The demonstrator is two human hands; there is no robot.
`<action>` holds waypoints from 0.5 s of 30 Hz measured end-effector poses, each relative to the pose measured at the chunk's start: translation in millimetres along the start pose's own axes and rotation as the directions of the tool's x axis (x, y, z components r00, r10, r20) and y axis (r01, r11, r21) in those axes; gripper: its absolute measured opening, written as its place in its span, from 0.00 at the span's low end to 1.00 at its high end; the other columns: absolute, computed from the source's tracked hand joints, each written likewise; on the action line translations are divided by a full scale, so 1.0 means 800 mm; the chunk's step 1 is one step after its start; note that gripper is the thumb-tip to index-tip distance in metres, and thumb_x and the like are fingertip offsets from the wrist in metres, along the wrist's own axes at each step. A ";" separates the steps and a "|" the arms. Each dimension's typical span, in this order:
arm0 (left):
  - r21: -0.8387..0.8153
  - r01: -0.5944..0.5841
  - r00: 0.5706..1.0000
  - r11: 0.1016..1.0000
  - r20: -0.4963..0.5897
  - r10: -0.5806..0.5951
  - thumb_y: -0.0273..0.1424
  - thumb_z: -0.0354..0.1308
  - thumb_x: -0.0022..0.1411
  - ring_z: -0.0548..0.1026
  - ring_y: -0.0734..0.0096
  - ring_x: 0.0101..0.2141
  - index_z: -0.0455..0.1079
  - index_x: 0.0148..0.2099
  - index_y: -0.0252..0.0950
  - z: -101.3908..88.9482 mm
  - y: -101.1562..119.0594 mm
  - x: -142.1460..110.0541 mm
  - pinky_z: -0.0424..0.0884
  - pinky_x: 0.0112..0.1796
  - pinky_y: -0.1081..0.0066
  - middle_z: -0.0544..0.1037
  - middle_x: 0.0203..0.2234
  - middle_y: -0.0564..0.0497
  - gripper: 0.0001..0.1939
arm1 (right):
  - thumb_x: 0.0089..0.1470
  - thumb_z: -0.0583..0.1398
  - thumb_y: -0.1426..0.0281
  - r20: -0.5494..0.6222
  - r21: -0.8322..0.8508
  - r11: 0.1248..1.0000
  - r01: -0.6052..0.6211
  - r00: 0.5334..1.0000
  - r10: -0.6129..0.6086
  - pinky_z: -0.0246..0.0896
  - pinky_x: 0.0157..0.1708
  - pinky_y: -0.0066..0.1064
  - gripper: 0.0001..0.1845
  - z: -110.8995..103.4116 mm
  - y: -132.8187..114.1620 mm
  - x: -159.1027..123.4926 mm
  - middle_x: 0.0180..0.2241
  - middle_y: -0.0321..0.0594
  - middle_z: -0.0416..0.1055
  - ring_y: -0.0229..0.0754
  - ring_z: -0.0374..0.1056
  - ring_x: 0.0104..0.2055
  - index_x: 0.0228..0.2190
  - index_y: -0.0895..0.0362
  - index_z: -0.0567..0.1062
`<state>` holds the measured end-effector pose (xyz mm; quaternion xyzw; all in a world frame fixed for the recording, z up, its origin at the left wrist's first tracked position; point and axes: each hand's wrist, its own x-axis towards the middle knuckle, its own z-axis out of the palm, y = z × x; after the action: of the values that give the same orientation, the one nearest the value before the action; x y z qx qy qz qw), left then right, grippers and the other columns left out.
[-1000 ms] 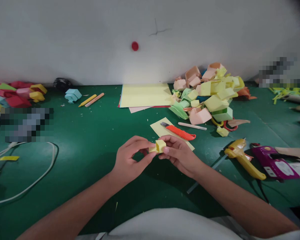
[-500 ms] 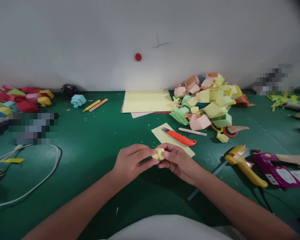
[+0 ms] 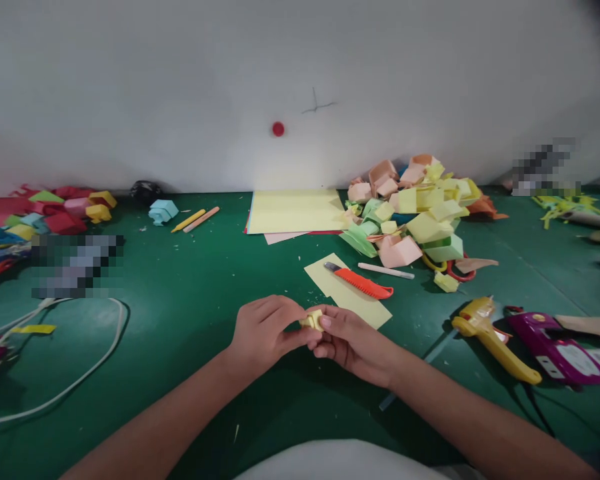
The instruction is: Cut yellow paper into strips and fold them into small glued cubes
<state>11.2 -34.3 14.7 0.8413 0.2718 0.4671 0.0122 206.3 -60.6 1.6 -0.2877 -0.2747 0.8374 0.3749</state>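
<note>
Fingers of the left hand [image 3: 263, 335] have closed in since the earlier frame, and the small folded yellow paper piece [image 3: 315, 320] has turned, its open side no longer plainly showing. Piece sits right between both hands' fingertips, above the green tabletop [image 3: 180, 280]. Left pinches its left end, thumb and fingers nearly together; right hand [image 3: 363, 343] is half curled, thumb on the right side. Long axis seems to run left-right, though fingers cover much of it. Neither hand is nearer, both touch. Just beyond: orange utility knife [image 3: 363, 283] on cut yellow paper [image 3: 373, 310].
</note>
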 end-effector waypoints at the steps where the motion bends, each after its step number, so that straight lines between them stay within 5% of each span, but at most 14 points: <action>1: -0.005 0.001 1.000 1.000 0.000 -0.001 0.47 0.58 0.68 0.78 0.74 0.25 0.71 0.35 0.36 0.000 0.000 -0.001 0.71 0.27 0.76 0.79 0.25 0.52 0.19 | 0.55 0.70 0.62 0.016 0.015 1.000 -0.006 1.000 0.006 0.74 0.33 0.19 0.17 -0.001 0.001 0.000 0.31 0.37 0.79 0.31 0.75 0.31 0.41 0.60 0.78; 15: -0.166 0.116 0.993 0.979 0.044 -0.110 0.33 0.65 0.65 0.75 0.77 0.27 0.75 0.48 0.36 -0.004 -0.002 -0.008 0.74 0.30 0.77 0.79 0.34 0.49 0.10 | 0.53 0.72 0.61 -0.013 0.099 0.995 -0.033 0.999 0.034 0.74 0.32 0.17 0.17 -0.002 0.000 -0.003 0.30 0.35 0.79 0.30 0.76 0.31 0.38 0.59 0.78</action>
<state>5.0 -36.7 10.9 0.8284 0.2786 0.4723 0.1146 208.8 -62.1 1.1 -0.2795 -0.2253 0.8540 0.3765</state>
